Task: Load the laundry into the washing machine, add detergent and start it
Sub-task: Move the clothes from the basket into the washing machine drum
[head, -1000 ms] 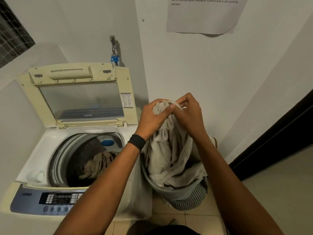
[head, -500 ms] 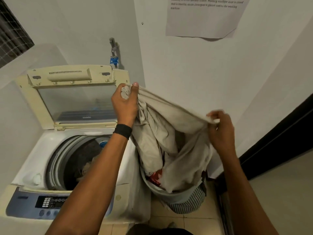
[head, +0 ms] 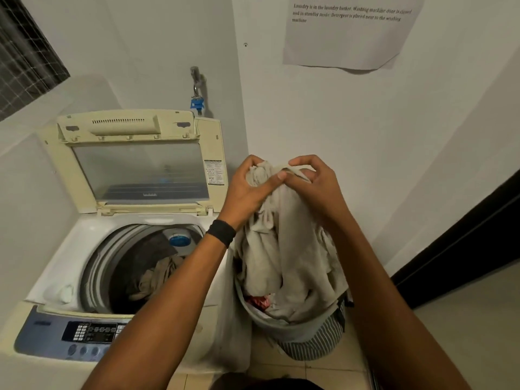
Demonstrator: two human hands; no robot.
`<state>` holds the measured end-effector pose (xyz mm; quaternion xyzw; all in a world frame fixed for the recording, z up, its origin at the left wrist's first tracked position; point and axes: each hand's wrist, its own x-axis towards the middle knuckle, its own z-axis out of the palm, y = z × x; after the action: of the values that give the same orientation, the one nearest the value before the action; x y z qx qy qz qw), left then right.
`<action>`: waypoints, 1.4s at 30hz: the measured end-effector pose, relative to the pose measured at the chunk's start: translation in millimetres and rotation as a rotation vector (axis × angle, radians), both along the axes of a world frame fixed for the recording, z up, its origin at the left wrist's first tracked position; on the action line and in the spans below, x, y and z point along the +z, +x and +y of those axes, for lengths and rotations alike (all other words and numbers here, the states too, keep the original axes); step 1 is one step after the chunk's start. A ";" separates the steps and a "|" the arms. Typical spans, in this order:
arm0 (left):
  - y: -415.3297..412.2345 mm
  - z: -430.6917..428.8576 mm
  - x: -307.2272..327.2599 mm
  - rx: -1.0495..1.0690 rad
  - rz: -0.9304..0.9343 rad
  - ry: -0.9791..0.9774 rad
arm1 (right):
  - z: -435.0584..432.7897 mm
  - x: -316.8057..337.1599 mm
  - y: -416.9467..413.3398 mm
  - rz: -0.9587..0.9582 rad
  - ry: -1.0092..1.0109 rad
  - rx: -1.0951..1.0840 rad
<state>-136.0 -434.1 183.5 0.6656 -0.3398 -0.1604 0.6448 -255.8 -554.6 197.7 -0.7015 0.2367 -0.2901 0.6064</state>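
A pale grey garment [head: 284, 249] hangs above the striped laundry basket [head: 312, 344], its lower folds still inside the basket. My left hand [head: 247, 192] and my right hand [head: 315, 187] grip its bunched top edge close together. To the left stands the top-loading washing machine [head: 70, 266] with its lid [head: 140, 164] raised. A beige cloth [head: 157, 277] lies in the drum. Something red [head: 257, 301] shows in the basket under the grey garment.
The machine's control panel [head: 90, 333] runs along its front edge. A tap with a blue fitting [head: 197, 88] is on the wall behind. A printed sheet [head: 346, 32] hangs on the right wall, and a dark door frame [head: 464, 243] stands at far right.
Half a second ago my hands were spread apart, stretching the garment open toward the machine. Now they have come back together above the basket, bunching its top.
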 end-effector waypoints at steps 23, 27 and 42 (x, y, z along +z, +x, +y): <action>-16.3 -1.6 1.2 -0.027 -0.015 0.007 | -3.1 11.8 -6.0 -0.009 -0.098 -0.025; 7.6 2.3 3.0 0.229 0.045 -0.037 | -16.5 -4.1 -34.7 0.298 -0.195 0.206; -26.2 -6.2 4.5 -0.105 0.037 -0.087 | 10.9 10.6 -10.5 -0.014 -0.150 0.249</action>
<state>-162.2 -440.3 188.0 0.6153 -0.3687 -0.1915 0.6699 -266.4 -543.7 208.4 -0.7668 0.1211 -0.2342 0.5852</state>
